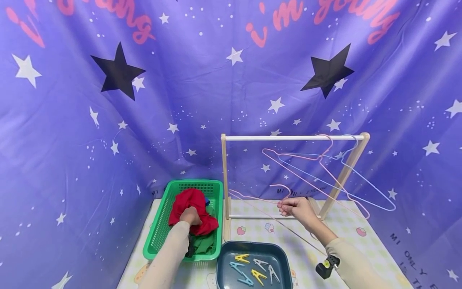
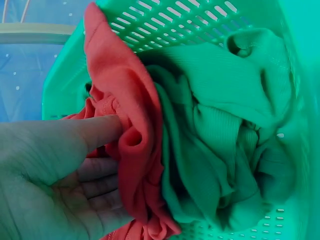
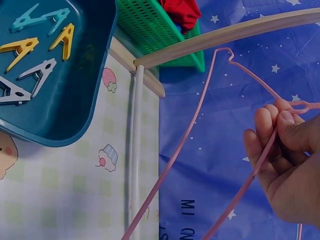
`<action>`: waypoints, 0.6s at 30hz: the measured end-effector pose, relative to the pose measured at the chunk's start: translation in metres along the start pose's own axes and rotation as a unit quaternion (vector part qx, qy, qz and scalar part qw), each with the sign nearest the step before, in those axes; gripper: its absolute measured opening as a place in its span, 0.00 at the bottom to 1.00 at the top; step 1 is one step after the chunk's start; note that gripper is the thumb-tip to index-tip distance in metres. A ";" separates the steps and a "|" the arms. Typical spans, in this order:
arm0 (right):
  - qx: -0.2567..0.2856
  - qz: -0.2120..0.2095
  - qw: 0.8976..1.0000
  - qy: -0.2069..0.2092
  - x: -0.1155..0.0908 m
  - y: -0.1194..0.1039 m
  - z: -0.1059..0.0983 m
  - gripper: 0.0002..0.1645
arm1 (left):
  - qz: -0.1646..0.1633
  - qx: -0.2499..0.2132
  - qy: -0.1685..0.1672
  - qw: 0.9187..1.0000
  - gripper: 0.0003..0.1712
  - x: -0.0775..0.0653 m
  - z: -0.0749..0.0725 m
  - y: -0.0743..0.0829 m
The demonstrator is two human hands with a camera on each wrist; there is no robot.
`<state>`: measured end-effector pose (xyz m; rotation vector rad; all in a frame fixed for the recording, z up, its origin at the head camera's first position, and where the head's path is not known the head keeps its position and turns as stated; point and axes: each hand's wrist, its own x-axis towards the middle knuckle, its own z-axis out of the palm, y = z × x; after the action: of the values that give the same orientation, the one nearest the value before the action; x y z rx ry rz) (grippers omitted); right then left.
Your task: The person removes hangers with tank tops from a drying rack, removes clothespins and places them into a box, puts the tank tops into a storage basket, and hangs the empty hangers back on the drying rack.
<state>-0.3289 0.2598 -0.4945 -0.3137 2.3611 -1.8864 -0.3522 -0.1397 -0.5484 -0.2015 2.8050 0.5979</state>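
In the green basket (image 1: 155, 237), my left hand (image 1: 191, 216) grips a red cloth garment (image 1: 189, 198). The left wrist view shows the thumb pressed into its folds and the fingers behind it. Green garments (image 2: 220, 110) lie beside the red one in the basket, and a bit of blue cloth shows in the head view. My right hand (image 1: 297, 210) pinches a pink hanger (image 3: 175, 155) just below its hook, between thumb and fingers. That hanger is held in the air in front of the wooden rack (image 1: 224, 172), apart from its top bar.
A second pink hanger (image 1: 306, 182) and a blue hanger (image 1: 375, 186) hang from the rack's white bar (image 1: 267, 138) at its right end. A dark blue tray (image 1: 223, 261) with several clothespins (image 1: 258, 276) stands in front. A checked cloth (image 1: 252, 228) covers the table; a purple starry curtain (image 1: 202, 100) hangs behind.
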 end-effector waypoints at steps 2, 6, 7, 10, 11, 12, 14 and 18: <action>0.003 0.001 1.000 0.000 0.000 0.001 0.000 0.13 | -0.004 0.004 0.004 1.000 0.15 0.001 0.002 0.001; 0.007 0.004 1.000 0.003 -0.001 0.002 -0.001 0.14 | -0.016 0.007 0.015 1.000 0.16 0.002 0.004 0.003; 0.008 0.006 1.000 0.005 -0.001 0.001 -0.001 0.14 | -0.018 0.009 0.017 1.000 0.16 0.003 0.005 0.004; 0.006 0.007 1.000 0.011 -0.003 0.001 -0.001 0.14 | -0.021 0.013 0.025 0.999 0.15 0.005 0.008 0.005; 0.005 0.007 1.000 0.013 -0.004 0.000 -0.001 0.14 | -0.022 0.015 0.027 0.999 0.14 0.007 0.010 0.004; 0.006 0.007 1.000 0.014 -0.005 0.000 -0.001 0.14 | -0.022 0.016 0.029 0.999 0.13 0.008 0.012 0.004; 0.006 0.004 1.000 0.015 -0.006 -0.001 -0.002 0.14 | -0.022 0.018 0.035 0.999 0.12 0.011 0.015 0.003; 0.013 0.001 1.000 0.010 -0.009 -0.002 -0.004 0.14 | -0.011 0.021 0.044 0.999 0.08 0.010 0.018 0.002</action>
<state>-0.3212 0.2652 -0.4917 -0.2921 2.3471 -1.9262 -0.3578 -0.1315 -0.5667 -0.2550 2.8934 0.5377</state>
